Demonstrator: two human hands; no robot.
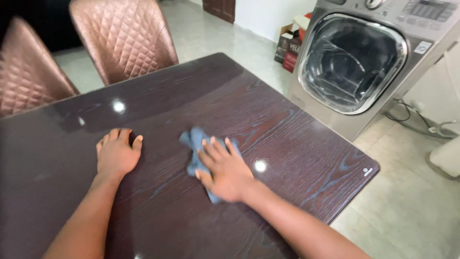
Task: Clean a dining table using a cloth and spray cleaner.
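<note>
Head | chairs at 11 o'clock | left hand flat on table, fingers spread, holding nothing | right hand at centre, fingers splayed, pressing blue cloth down | washer at 2 o'clock

Cloth on table; chairs behind, washer right.
</note>
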